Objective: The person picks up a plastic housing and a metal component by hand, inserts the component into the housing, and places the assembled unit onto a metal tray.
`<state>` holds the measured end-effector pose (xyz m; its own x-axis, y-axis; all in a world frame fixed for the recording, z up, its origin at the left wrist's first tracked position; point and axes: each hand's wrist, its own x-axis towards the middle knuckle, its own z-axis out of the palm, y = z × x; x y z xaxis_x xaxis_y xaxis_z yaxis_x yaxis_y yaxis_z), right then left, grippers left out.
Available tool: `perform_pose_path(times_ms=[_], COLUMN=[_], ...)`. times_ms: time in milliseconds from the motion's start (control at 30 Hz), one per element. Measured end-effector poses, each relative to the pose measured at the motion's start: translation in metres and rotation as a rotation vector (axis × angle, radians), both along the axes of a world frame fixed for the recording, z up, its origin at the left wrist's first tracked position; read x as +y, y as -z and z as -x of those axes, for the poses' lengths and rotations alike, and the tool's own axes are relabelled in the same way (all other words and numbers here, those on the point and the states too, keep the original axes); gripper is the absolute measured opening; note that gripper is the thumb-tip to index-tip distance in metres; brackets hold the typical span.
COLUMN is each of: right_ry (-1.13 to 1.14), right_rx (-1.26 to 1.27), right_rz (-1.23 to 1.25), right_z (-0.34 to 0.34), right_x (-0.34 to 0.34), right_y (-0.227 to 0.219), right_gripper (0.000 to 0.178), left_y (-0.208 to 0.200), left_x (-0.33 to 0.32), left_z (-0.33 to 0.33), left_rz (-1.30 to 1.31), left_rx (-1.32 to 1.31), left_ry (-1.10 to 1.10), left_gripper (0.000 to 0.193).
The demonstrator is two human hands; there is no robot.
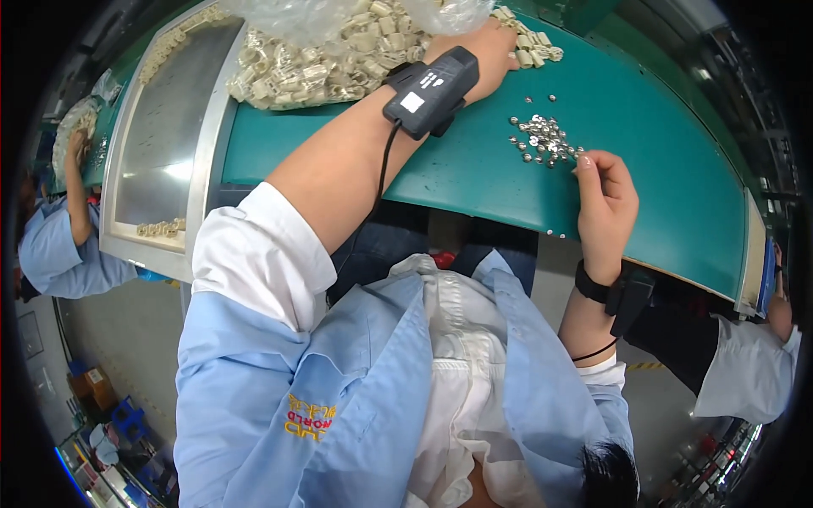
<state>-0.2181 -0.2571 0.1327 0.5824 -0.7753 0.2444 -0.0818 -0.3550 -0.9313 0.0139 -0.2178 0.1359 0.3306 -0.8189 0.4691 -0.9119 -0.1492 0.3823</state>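
Observation:
My left hand (pixel 489 63) reaches to the back of the green bench, beside a few loose cream plastic parts (pixel 533 49). Its fingers are mostly hidden, so what it holds, if anything, does not show. Nearer to me lies a scattered pile of small shiny silver metal pieces (pixel 542 135), rounded like screw heads. At the pile's right edge my right hand (pixel 606 190) is closed, thumb and forefinger pinched on one small silver metal piece (pixel 579 154). Each of my wrists carries a black strapped device.
A clear plastic bag full of cream parts (pixel 313 68) lies at the back left. Left of it stands a metal-framed tray (pixel 157 127) with more cream parts along its ends. The green bench (pixel 457 169) curves across in front of me. Other people in blue work at both sides.

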Motion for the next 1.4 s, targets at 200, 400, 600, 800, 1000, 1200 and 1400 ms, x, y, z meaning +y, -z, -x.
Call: perform_pose_path(times_ms=[200,400,600,800,1000,1200,1400], right_ry=[-0.005,0.006,-0.038,-0.062,-0.065,-0.073,-0.178], right_rx=[-0.003,0.012,0.201,0.414,0.548,0.347,0.128], right_rz=[-0.053,-0.06,0.078,0.614,0.701,0.349,-0.049], right_z=[-0.004,-0.001,0.0,-0.002,-0.006,0.0,0.009], right_x=[-0.001,0.001,-0.007,-0.02,-0.015,-0.022,-0.03], right_y=[-0.003,-0.006,-0.012,-0.021,-0.025,-0.019,-0.018], right_gripper=[0.01,0.011,0.011,0.012,0.013,0.014,0.013], left_y=[-0.01,-0.035,-0.005,-0.002,0.0,-0.001,-0.003], left_x=[0.014,0.089,0.11,0.114,0.117,0.117,0.116], left_z=[-0.006,0.041,0.044,0.057,0.064,0.07,0.072], left_rz=[-0.047,-0.158,0.282,0.349,0.37,0.378,0.348], left_rx=[0.035,0.878,1.521,1.575,1.501,1.468,1.433], left_ry=[0.115,0.198,0.334,0.378,0.463,0.457,0.444], left_gripper=[0.023,0.019,0.026,0.025,0.024,0.022,0.021])
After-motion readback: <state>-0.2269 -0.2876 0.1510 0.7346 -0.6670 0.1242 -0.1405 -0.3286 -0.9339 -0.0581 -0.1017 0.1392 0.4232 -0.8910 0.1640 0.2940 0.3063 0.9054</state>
